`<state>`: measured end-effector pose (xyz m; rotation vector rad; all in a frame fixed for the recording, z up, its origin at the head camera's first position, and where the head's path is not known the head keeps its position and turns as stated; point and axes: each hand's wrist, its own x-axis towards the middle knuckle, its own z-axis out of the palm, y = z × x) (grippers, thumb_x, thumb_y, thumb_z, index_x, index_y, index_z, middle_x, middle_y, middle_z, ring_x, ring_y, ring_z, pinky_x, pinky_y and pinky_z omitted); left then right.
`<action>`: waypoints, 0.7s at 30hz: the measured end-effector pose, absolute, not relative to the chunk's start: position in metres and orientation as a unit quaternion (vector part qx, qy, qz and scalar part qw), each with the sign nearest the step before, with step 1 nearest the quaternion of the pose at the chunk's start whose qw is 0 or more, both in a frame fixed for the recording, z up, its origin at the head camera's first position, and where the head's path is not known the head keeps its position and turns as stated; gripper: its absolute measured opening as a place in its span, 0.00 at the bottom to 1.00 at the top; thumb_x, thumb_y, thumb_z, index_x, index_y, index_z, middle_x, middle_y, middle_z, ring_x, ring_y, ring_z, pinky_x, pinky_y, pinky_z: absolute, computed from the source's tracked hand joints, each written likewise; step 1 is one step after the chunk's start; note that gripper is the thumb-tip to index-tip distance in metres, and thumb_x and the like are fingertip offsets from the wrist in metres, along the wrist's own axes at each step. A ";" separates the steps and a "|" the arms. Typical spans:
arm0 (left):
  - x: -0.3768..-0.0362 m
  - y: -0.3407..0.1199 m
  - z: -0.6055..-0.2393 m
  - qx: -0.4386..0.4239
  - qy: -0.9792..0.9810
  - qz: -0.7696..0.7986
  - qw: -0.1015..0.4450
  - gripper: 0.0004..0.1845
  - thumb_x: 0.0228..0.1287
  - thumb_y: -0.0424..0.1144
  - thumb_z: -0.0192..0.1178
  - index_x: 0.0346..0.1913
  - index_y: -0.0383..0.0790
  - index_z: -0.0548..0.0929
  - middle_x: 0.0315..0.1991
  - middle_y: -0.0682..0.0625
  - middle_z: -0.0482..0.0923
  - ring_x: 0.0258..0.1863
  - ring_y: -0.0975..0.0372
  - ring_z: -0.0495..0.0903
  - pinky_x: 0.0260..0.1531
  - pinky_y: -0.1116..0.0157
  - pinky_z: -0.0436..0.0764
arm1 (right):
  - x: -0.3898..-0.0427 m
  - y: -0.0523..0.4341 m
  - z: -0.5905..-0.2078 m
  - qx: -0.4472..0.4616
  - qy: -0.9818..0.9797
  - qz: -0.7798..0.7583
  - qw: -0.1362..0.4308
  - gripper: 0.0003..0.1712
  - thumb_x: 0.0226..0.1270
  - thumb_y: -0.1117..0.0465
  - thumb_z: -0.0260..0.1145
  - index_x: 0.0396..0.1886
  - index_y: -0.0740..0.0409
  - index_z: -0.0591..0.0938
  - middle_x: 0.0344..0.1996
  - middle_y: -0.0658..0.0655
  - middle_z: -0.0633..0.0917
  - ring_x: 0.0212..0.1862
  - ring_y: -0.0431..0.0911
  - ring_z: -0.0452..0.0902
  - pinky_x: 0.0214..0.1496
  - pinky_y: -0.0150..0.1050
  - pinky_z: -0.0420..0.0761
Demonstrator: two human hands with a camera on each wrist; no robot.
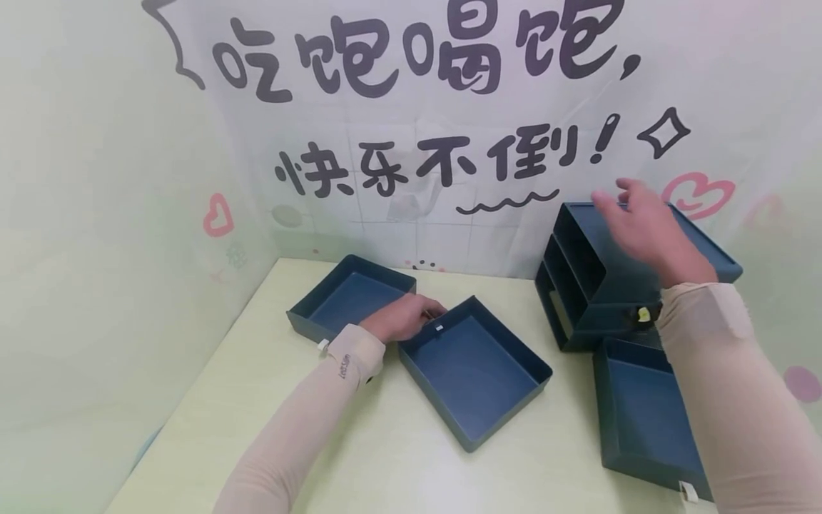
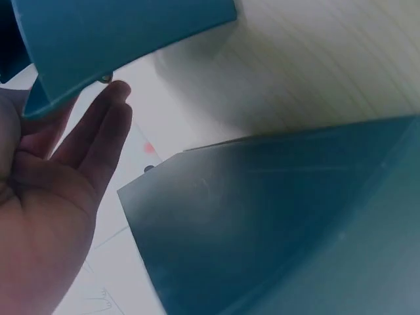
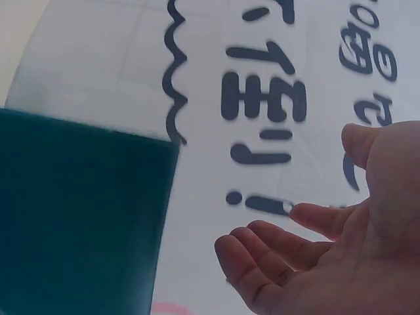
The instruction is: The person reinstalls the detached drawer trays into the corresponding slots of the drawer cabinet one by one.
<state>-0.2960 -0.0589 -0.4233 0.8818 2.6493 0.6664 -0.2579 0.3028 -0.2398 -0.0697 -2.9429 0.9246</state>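
From the head view, your left hand (image 1: pixel 403 318) rests at the near corner of the middle tray (image 1: pixel 475 371), fingers curled over its rim beside the small white label, so the tray lies flat and steady toward the middle of the surface (image 1: pixel 385 457); a second tray (image 1: pixel 349 296) lies just behind that hand, toward the far left corner. Your right hand (image 1: pixel 645 225) hangs open, fingers spread, holding nothing, above the top of the drawer cabinet (image 1: pixel 597 285), which stands at the far right edge with its empty slots facing left, toward the trays; a third tray (image 1: pixel 648 414) lies in front of the cabinet along the right edge.

From the left wrist, the left hand (image 2: pixel 59 177) shows an open palm with straight fingers, a tray's edge (image 2: pixel 118 39) at the fingertips; so whether it truly grips, you cannot tell.

From the right wrist, the right hand (image 3: pixel 328 256) is loose and empty; the cabinet's dark side (image 3: pixel 79 216) sits apart from it.
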 end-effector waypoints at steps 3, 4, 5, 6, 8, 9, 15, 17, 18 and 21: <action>-0.296 -0.061 -0.422 0.302 0.915 0.229 0.140 0.23 0.73 0.22 0.49 0.63 0.42 0.83 0.59 0.47 0.85 0.58 0.56 0.85 0.61 0.59 0.82 | -0.255 0.319 -0.233 -0.044 -0.953 0.300 0.031 0.57 0.73 0.25 0.36 0.83 0.61 0.37 0.79 0.77 0.50 0.76 0.75 0.52 0.71 0.75 0.57; -0.297 -0.061 -0.422 0.301 0.914 0.230 0.143 0.23 0.73 0.22 0.49 0.63 0.41 0.83 0.59 0.47 0.85 0.58 0.55 0.85 0.61 0.59 0.82 | -0.253 0.324 -0.231 -0.049 -0.952 0.300 0.031 0.57 0.73 0.25 0.36 0.83 0.62 0.36 0.79 0.77 0.49 0.76 0.75 0.51 0.70 0.76 0.57; -0.297 -0.061 -0.422 0.299 0.914 0.231 0.147 0.23 0.73 0.22 0.49 0.63 0.41 0.83 0.59 0.47 0.85 0.58 0.55 0.85 0.60 0.60 0.82 | -0.253 0.328 -0.230 -0.053 -0.952 0.299 0.032 0.57 0.73 0.25 0.35 0.82 0.63 0.37 0.79 0.78 0.49 0.76 0.76 0.51 0.70 0.76 0.57; -0.297 -0.062 -0.422 0.298 0.913 0.232 0.151 0.23 0.73 0.22 0.49 0.63 0.41 0.83 0.60 0.47 0.85 0.58 0.55 0.85 0.60 0.60 0.82 | -0.252 0.333 -0.229 -0.054 -0.952 0.300 0.034 0.57 0.74 0.26 0.36 0.82 0.64 0.37 0.78 0.78 0.49 0.76 0.76 0.51 0.70 0.76 0.57; -0.297 -0.062 -0.422 0.295 0.913 0.232 0.157 0.23 0.73 0.21 0.48 0.63 0.41 0.83 0.60 0.47 0.84 0.58 0.56 0.85 0.59 0.60 0.83 | -0.250 0.341 -0.230 -0.054 -0.952 0.300 0.038 0.56 0.75 0.27 0.36 0.82 0.66 0.39 0.78 0.80 0.50 0.75 0.77 0.51 0.70 0.76 0.56; -0.298 -0.062 -0.422 0.295 0.913 0.232 0.159 0.23 0.73 0.21 0.48 0.63 0.41 0.83 0.60 0.47 0.84 0.58 0.56 0.85 0.59 0.60 0.83 | -0.248 0.345 -0.230 -0.055 -0.952 0.298 0.039 0.56 0.75 0.27 0.36 0.82 0.67 0.41 0.77 0.80 0.51 0.75 0.78 0.51 0.69 0.77 0.56; -0.300 -0.060 -0.423 0.293 0.908 0.233 0.189 0.26 0.71 0.20 0.47 0.64 0.42 0.82 0.62 0.48 0.83 0.56 0.56 0.86 0.58 0.60 0.83 | -0.236 0.370 -0.241 -0.078 -0.955 0.283 0.051 0.56 0.76 0.28 0.35 0.80 0.71 0.45 0.76 0.81 0.53 0.73 0.79 0.52 0.68 0.77 0.57; -0.300 -0.059 -0.424 0.291 0.906 0.236 0.197 0.26 0.71 0.20 0.47 0.64 0.42 0.82 0.61 0.48 0.84 0.55 0.58 0.87 0.57 0.60 0.84 | -0.232 0.377 -0.244 -0.085 -0.955 0.278 0.060 0.54 0.77 0.31 0.35 0.80 0.73 0.44 0.76 0.81 0.53 0.73 0.79 0.52 0.68 0.77 0.57; -0.300 -0.058 -0.424 0.289 0.906 0.237 0.199 0.25 0.71 0.20 0.48 0.63 0.42 0.83 0.61 0.49 0.84 0.53 0.58 0.87 0.57 0.60 0.84 | -0.231 0.380 -0.246 -0.092 -0.955 0.274 0.065 0.53 0.78 0.32 0.34 0.79 0.74 0.44 0.76 0.82 0.54 0.73 0.79 0.53 0.68 0.77 0.58; -0.301 -0.058 -0.425 0.286 0.909 0.233 0.195 0.24 0.71 0.21 0.50 0.61 0.43 0.85 0.58 0.49 0.86 0.50 0.60 0.88 0.56 0.61 0.84 | -0.229 0.386 -0.251 -0.120 -0.957 0.251 0.081 0.52 0.78 0.33 0.34 0.79 0.75 0.45 0.73 0.83 0.56 0.70 0.79 0.56 0.67 0.76 0.60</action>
